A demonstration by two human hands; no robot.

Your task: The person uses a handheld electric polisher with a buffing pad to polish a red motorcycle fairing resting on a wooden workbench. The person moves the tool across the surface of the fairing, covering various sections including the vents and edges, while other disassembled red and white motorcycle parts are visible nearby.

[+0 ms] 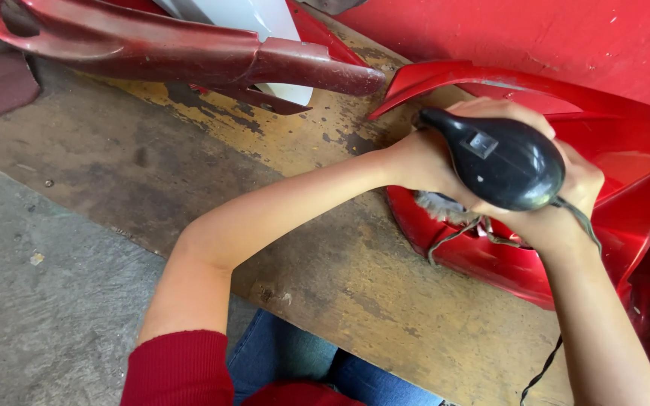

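Gripping a black handheld power tool [502, 162] right of centre in the frame, both hands close around it: the left hand [423, 154] wraps the narrow front end, the right hand [566, 203] cups the rounded rear from below, fingers curled tight on the housing. A fuzzy grey pad [438, 204] under the tool touches the glossy red body panel [626, 188] that fills the right side of the frame. A dark power cord [547, 365] trails from the tool's rear down past the right forearm to the lower edge. The panel's pointed tip reaches toward centre top, just beside the left wrist. Upper left, a second dark-red fairing piece [189, 53] lies well apart from the hands, a white part [253, 19] behind it. Bare room lies open left of the forearms. All rest on a worn wooden board [189, 158] with yellow paint patches; grey concrete floor [31, 301] at lower left. A red sleeve and blue jeans show at the bottom edge.
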